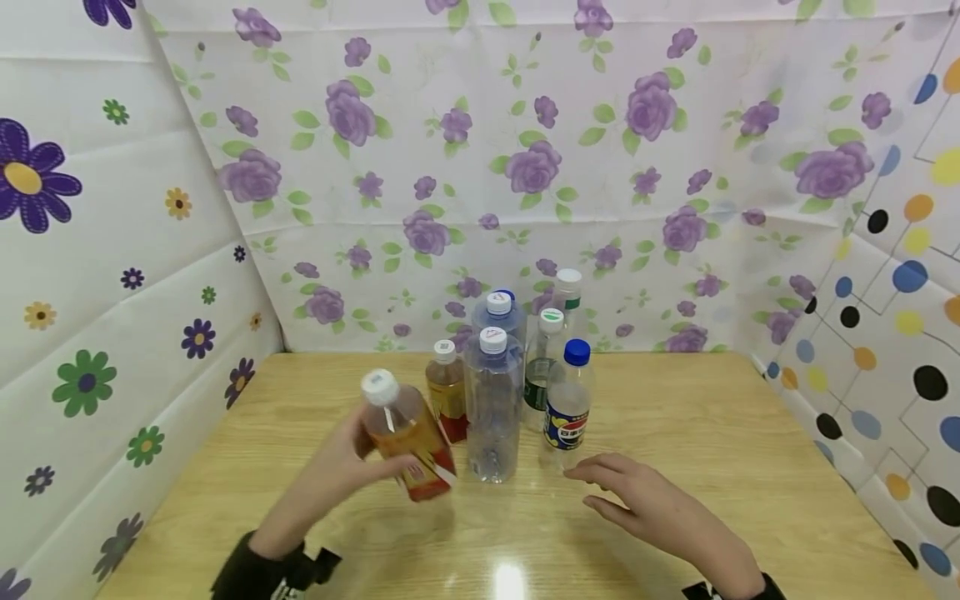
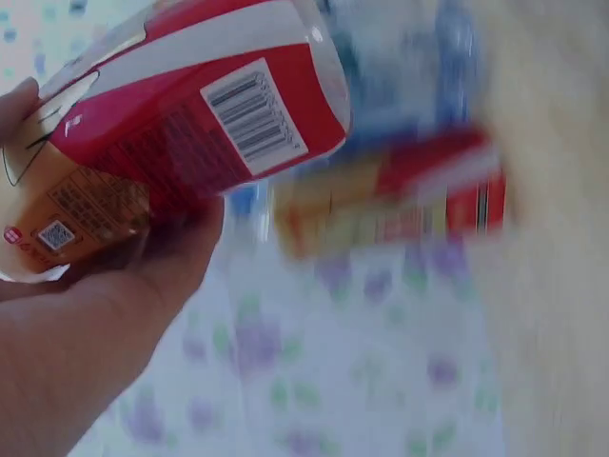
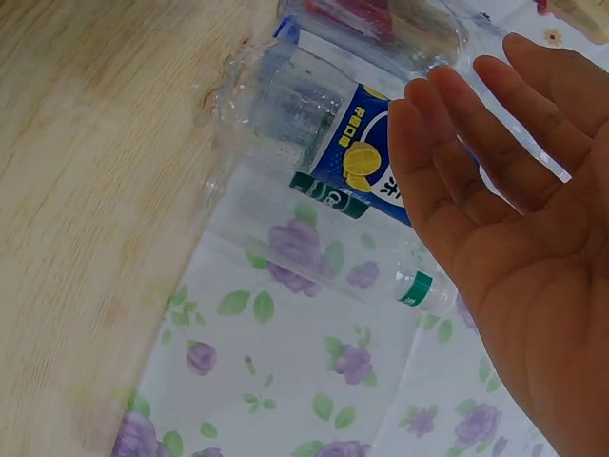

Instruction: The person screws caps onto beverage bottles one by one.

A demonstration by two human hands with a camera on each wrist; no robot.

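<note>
My left hand [image 1: 360, 454] grips a white-capped bottle with an orange and red label [image 1: 416, 450], tilted and lifted above the table. The left wrist view shows that label's barcode [image 2: 255, 114] close up, with the thumb and fingers around the bottle. My right hand [image 1: 645, 504] holds nothing; its fingers are relaxed just in front of a clear bottle with a blue cap and blue label [image 1: 567, 408]. In the right wrist view the palm [image 3: 533, 257] faces the camera, and the fingers overlap the blue-labelled bottle [image 3: 357, 143].
A second orange and red labelled bottle [image 1: 447, 396] stands behind the held one. Beside it are a large clear bottle [image 1: 493, 417], another clear one behind it, and a green-labelled bottle [image 1: 538, 379]. A white-capped bottle [image 1: 568, 287] is at the back, near the flowered cloth [image 1: 450, 167].
</note>
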